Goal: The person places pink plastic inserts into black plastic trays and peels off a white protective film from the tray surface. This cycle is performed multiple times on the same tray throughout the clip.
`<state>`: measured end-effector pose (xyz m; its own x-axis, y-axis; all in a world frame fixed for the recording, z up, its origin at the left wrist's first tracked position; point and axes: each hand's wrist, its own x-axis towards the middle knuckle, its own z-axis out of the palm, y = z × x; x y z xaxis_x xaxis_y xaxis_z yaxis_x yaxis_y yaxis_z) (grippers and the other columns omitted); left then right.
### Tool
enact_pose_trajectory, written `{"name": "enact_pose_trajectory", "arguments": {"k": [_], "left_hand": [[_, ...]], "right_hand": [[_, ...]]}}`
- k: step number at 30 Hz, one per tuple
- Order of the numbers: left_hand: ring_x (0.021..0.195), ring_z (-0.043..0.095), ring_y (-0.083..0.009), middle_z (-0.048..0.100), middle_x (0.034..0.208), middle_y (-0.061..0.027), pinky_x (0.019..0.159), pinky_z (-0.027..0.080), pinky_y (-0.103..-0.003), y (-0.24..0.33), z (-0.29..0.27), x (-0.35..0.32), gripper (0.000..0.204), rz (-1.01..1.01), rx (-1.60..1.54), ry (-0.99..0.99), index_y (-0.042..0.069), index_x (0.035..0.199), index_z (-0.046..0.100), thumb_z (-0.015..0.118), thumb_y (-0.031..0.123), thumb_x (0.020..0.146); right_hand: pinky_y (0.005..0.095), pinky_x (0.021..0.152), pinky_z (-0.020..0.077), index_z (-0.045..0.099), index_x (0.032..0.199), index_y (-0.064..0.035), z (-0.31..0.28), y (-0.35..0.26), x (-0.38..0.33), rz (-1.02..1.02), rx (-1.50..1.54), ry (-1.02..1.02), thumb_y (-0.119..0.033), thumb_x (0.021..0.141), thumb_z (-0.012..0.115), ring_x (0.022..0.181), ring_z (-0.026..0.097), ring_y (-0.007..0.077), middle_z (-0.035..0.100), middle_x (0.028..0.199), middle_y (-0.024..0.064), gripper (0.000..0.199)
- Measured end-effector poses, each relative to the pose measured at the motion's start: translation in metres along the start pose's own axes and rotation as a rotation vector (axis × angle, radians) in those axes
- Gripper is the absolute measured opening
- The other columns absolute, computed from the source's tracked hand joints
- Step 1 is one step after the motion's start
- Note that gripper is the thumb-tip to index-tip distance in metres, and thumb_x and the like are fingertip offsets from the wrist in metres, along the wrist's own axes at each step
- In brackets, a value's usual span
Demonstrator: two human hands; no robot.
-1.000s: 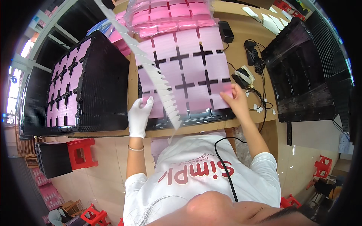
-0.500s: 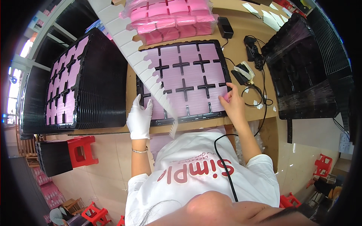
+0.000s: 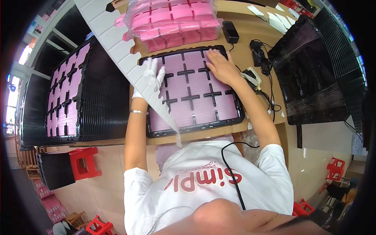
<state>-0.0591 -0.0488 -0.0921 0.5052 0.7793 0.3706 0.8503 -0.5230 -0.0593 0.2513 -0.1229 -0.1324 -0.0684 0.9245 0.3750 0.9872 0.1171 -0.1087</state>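
A black plastic tray (image 3: 197,127) with raised cross-shaped dividers lies on the table in front of me, and pink sheet material (image 3: 200,107) fills its bottom. My left hand (image 3: 152,75), in a white glove, rests at the tray's far left part with its fingers apart. Bare, my right hand (image 3: 221,66) lies across the far right part, fingers stretched out over the pink surface and holding nothing visible. A white strip with a notched edge (image 3: 121,56) hangs slantwise through the view, hiding part of the tray's left side and of my left wrist.
Plastic-wrapped pink pieces (image 3: 174,23) stand behind the tray. Tall stacks of black trays rise at left (image 3: 103,90) and right (image 3: 309,74). Right of the tray lie a black power adapter (image 3: 230,33), cables (image 3: 270,92) and a white-and-black device (image 3: 251,78). A red stool (image 3: 86,162) stands lower left.
Both hands have moved from the tray's near side edges to its far part. My right hand has flattened out over the pink surface. The tray appears slightly nearer to me.
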Motion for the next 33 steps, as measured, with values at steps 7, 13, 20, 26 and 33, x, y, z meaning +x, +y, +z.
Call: {"name": "enact_pose_trajectory", "arguments": {"k": [7, 13, 20, 26, 33], "left_hand": [[0.142, 0.031, -0.0316, 0.040, 0.149, -0.0177, 0.114, 0.020, -0.055, -0.012, 0.006, -0.009, 0.060, -0.095, -0.089, -0.218, 0.004, 0.137, 0.050, 0.041, 0.049, 0.098], [0.127, 0.048, -0.0240, 0.056, 0.134, -0.0077, 0.109, 0.028, -0.053, 0.014, -0.060, -0.116, 0.039, 0.179, -0.433, -0.213, 0.010, 0.128, 0.057, 0.052, 0.031, 0.096], [0.131, 0.046, -0.0348, 0.043, 0.144, -0.0248, 0.108, 0.036, -0.036, 0.024, -0.057, -0.199, 0.052, -0.653, -0.692, -0.054, -0.008, 0.129, 0.054, 0.063, 0.028, 0.092], [0.102, 0.061, -0.0205, 0.065, 0.111, -0.0157, 0.095, 0.046, -0.034, 0.039, -0.110, -0.159, 0.046, -0.974, -0.852, 0.005, -0.008, 0.113, 0.061, 0.074, 0.028, 0.086], [0.049, 0.054, -0.0089, 0.061, 0.098, -0.0097, 0.040, 0.046, -0.022, 0.028, -0.215, -0.107, 0.054, -0.733, -1.329, 0.252, -0.003, 0.130, 0.045, 0.070, 0.015, 0.086]], "right_hand": [[0.0557, 0.117, 0.0081, 0.044, 0.141, -0.0008, -0.013, 0.002, -0.013, 0.094, -0.218, -0.067, -0.040, 0.100, 0.038, 0.140, 0.036, 0.0198, 0.043, 0.148, 0.0117, 0.056], [0.0491, 0.116, 0.0234, 0.047, 0.137, -0.0021, -0.091, -0.036, -0.120, -0.234, 0.247, -0.240, -0.022, 0.096, 0.049, 0.138, 0.038, 0.0288, 0.045, 0.145, 0.0151, 0.046], [0.0430, 0.117, 0.0209, 0.034, 0.146, -0.0018, -0.085, -0.033, -0.198, 0.131, 0.563, -0.086, -0.033, 0.102, 0.040, 0.142, 0.030, 0.0351, 0.034, 0.151, 0.0200, 0.055], [0.0407, 0.119, 0.0092, 0.017, 0.153, -0.0020, -0.067, -0.046, -0.195, 0.425, 0.824, -0.005, -0.039, 0.105, 0.025, 0.147, 0.011, 0.0361, 0.016, 0.158, 0.0216, 0.061], [0.0468, 0.118, 0.0033, 0.019, 0.151, 0.0013, -0.113, -0.066, -0.168, 0.217, 0.630, 0.269, -0.051, 0.103, 0.020, 0.149, 0.005, 0.0348, 0.018, 0.159, 0.0174, 0.071]]}}
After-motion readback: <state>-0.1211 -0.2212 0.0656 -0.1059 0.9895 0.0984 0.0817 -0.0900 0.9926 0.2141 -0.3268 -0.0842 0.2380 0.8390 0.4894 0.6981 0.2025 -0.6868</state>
